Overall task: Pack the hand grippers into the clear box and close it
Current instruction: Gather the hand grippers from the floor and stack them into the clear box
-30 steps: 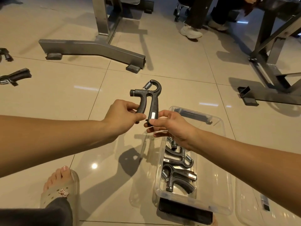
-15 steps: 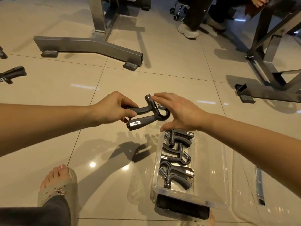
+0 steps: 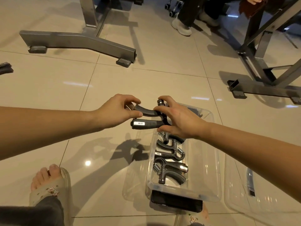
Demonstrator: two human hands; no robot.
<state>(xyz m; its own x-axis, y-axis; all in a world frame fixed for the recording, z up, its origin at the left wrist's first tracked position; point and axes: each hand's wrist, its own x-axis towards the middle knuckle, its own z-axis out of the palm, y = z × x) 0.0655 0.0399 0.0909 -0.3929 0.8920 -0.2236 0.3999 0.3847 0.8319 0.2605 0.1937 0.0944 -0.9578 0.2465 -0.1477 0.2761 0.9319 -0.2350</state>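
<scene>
Both stretched forward, left hand (image 3: 116, 111) pinches the hand gripper (image 3: 147, 125) by a handle, right hand (image 3: 181, 122) seemingly grips its head over the clear box (image 3: 183, 189).

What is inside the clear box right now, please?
The clear box holds three black hand grippers in a row. The right hand covers part of the farthest one and the box floor beyond it.
</scene>
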